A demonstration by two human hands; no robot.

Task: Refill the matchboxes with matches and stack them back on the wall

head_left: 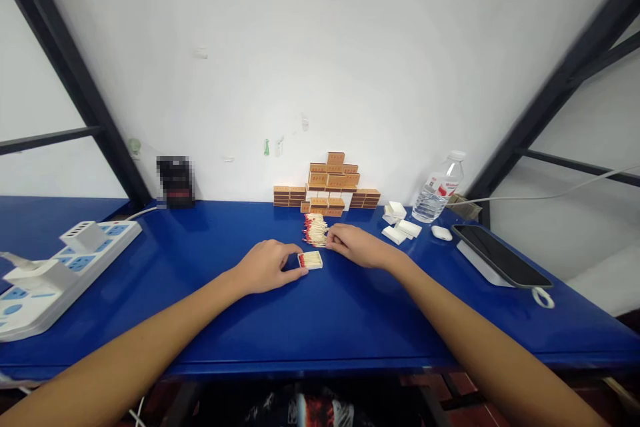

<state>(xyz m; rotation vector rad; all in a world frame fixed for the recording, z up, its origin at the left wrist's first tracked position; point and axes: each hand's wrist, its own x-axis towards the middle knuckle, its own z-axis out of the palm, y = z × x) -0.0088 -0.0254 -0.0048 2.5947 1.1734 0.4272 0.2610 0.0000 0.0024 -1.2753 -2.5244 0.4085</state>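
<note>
My left hand [270, 267] rests on the blue table, thumb and fingers gripping the left end of a small white matchbox tray [313, 260]. Several red-headed matches lie side by side in that tray. Just behind it is a loose pile of matches [315, 229], red heads mostly to the left. At the pile's right edge, my right hand [356, 245] has its fingers pinched together on the plain ends of matches; how many is hidden. Beyond the pile, against the wall, stands a stepped stack of orange-brown matchboxes [334, 180].
Empty white trays [400, 230] lie right of my right hand, near a water bottle [437, 188], a white earbud case [441, 233] and a phone [501, 255] on a stand. A white power strip [107, 247] is at the left, a black object [176, 182] by the wall.
</note>
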